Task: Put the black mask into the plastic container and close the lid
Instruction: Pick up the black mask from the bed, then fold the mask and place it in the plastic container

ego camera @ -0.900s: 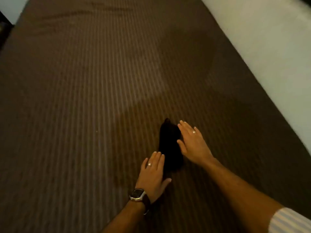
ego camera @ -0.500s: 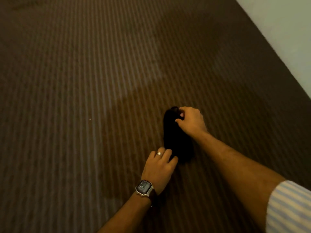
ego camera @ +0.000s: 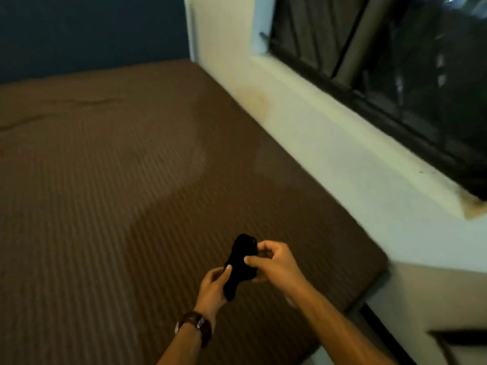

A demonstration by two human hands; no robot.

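Observation:
The black mask (ego camera: 241,262), folded into a narrow bundle, is held up above the brown striped bed (ego camera: 105,206) by both hands. My left hand (ego camera: 213,285), with a watch on its wrist, grips the lower end of the bundle. My right hand (ego camera: 274,262) pinches its upper right side with thumb and fingers. The plastic container and its lid are not in view.
A pale wall with a ledge (ego camera: 342,154) runs along the bed's right side under a dark barred window (ego camera: 395,75). A dark blue wall (ego camera: 92,30) stands behind the bed. The bed's near right corner (ego camera: 379,262) ends beside the wall.
Both hands have closed on the mask and lifted it off the bed. The camera has tilted up, so the wall and window now show.

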